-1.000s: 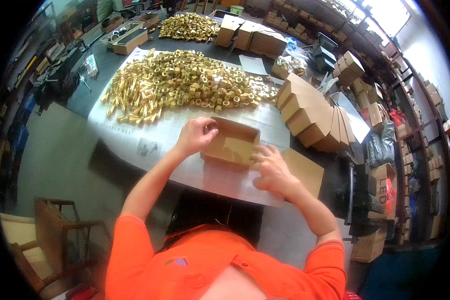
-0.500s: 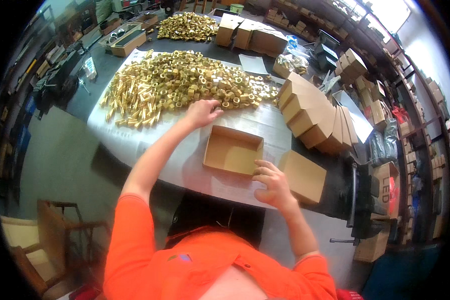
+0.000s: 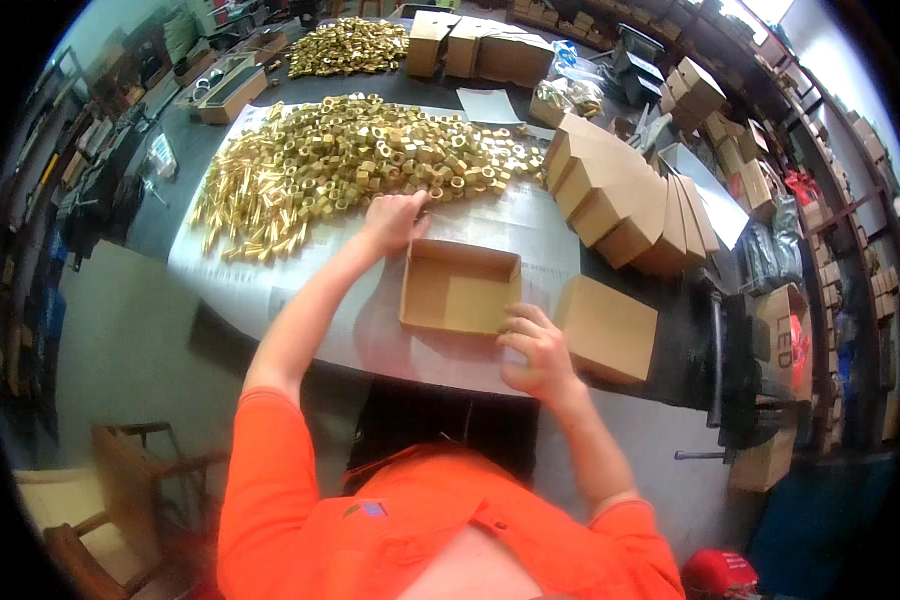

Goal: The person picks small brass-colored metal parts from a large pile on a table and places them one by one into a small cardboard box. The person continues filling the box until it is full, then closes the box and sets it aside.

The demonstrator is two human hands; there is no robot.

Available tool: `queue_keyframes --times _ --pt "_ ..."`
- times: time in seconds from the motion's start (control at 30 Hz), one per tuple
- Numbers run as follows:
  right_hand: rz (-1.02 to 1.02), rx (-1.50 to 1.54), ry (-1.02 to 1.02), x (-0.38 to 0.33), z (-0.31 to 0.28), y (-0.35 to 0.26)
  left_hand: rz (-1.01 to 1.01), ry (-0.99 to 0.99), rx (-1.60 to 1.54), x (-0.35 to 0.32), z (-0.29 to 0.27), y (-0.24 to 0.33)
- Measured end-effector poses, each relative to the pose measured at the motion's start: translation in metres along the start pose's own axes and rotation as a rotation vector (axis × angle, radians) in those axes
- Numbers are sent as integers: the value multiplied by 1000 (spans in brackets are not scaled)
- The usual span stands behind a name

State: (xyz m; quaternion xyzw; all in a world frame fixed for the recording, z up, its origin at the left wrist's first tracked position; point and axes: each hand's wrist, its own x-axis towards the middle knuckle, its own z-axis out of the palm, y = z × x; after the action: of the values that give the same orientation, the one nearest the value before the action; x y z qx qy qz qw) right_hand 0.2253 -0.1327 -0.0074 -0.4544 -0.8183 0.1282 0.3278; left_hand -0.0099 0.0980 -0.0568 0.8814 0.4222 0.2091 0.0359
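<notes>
Bare paper (image 3: pixel 300 290) lies open left of the open box (image 3: pixel 460 290) (nuts (image 3: pixel 370 160) crowd behind, a closed box (image 3: pixel 608 328) right).

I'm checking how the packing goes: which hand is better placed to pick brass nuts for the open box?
Left, probably. The left hand rests at the near edge of the brass nuts, while the right hand sits at the open box, apart from the pile.

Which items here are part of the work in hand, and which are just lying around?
In hand:
- left hand at the near edge of the brass nut pile
- right hand on the corner of the open cardboard box

Lying about:
- closed box
- row of folded boxes
- far brass heap
- wooden chair
</notes>
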Motion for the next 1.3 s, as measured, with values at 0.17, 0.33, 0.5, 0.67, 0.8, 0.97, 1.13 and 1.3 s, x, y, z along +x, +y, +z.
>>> queue_keyframes --times 0.17,0.33,0.5,0.67,0.8,0.97,1.13,1.3 --pt "-21 -32 -16 1 -2 -1 -16 -46 17 -9 -4 -2" --pt "-60 -19 -61 7 -14 -1 -15 -49 11 -7 -15 0" --pt "28 -54 207 4 -55 27 -167 49 -527 -10 -62 35" --pt "182 -97 263 -18 -42 41 46 -142 -380 -32 -49 121" --pt "22 -38 73 -23 -14 4 82 -264 -162 -25 -25 138" --pt "114 -131 51 -21 12 -11 116 -250 -98 -18 -5 138" --pt "119 -26 29 -19 23 -8 134 -194 -96 -18 6 141" --pt "115 -27 45 -17 20 -8 179 -143 -119 -22 13 140"
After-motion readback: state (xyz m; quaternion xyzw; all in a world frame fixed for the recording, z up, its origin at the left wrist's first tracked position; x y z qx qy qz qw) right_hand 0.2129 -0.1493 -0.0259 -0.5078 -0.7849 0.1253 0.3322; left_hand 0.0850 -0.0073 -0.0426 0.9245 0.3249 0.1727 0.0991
